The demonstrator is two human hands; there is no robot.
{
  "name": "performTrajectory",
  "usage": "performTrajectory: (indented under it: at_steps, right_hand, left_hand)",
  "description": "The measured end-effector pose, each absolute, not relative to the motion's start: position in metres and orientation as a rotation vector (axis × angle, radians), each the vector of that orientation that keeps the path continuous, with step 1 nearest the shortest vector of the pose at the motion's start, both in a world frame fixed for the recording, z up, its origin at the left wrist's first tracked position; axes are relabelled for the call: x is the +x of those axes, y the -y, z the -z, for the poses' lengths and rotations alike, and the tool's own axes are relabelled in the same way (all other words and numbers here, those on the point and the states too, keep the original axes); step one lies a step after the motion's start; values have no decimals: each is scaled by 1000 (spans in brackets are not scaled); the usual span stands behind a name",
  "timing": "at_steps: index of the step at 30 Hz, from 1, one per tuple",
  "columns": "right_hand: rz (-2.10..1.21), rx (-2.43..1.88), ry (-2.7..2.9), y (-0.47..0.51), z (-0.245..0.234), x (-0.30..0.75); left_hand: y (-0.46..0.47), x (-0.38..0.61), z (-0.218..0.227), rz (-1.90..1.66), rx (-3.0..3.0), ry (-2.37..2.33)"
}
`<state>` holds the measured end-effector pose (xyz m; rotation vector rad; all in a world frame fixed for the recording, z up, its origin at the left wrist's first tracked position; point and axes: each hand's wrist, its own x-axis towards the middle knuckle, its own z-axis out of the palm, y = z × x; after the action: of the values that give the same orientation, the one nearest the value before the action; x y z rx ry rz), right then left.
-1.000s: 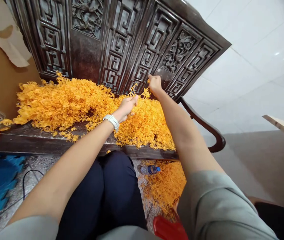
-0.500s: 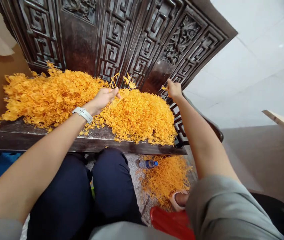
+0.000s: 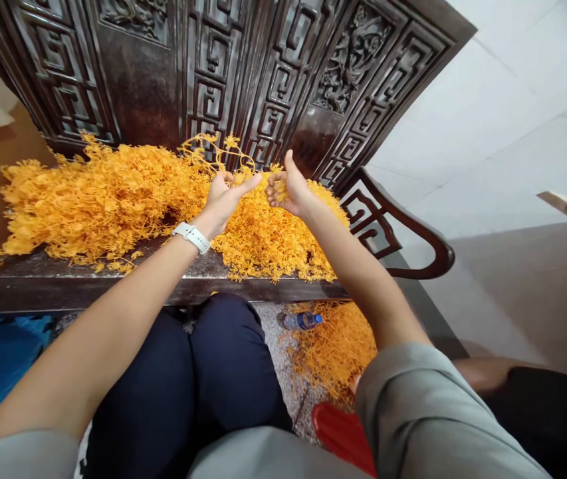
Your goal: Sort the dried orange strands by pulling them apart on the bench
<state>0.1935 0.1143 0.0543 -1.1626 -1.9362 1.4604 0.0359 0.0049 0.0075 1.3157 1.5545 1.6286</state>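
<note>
A long heap of orange, flower-like pieces (image 3: 104,193) lies along the dark wooden bench, with a second mound (image 3: 256,243) at its right. My left hand (image 3: 223,199), with a pale watch on its wrist, is over the heap between the two. Its fingers are curled round a thin branching orange sprig (image 3: 219,150) that sticks up beyond them, and its thumb stretches to the right. Facing it, my right hand (image 3: 290,189) hovers above the right mound, thumb up and fingers apart and slightly bent, with nothing visible in it.
Behind the heap rises the carved bench back (image 3: 213,73), with a curved armrest (image 3: 413,266) at the right. Below the seat, bare orange stems (image 3: 336,346) are piled on the floor beside a plastic bottle (image 3: 303,321). A red object (image 3: 345,436) and a person's dark-clothed leg (image 3: 537,412) are nearby.
My right hand has come left from near the armrest toward my left hand, and its fingers have opened. The small orange piece it pinched is out of it. My left hand has shifted slightly right.
</note>
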Motion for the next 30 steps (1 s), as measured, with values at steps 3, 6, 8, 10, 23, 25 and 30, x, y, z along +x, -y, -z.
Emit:
performTrajectory:
  at_steps: [3,6,8,10,23,25,30]
  right_hand:
    - [-1596,-1166,1934,-85,-45,190]
    - [-1784,-1144,1895,-61,-38,186]
    - [-1916,-1119,1811,-49,-34,185]
    - [-1967,-1066,1731,-41,-30,188]
    - [-1704,-609,2135,65,0,176]
    - [-1585,-499,2293,69,2,180]
    - [-1024,-928,2030,-12,11,185]
  left_hand:
    - [-1,41,-7,-1610,1311,-1509]
    - [3,43,-10,-1551,1438,-1545]
    - [3,41,-10,-1544,1468,-1576]
    - [0,35,-8,-1629,1417,-1590]
    - [-37,-10,27,-2116,316,-1370]
    - [-32,-25,32,-2103,260,-1352]
    - [-19,-20,26,-2006,439,-1279]
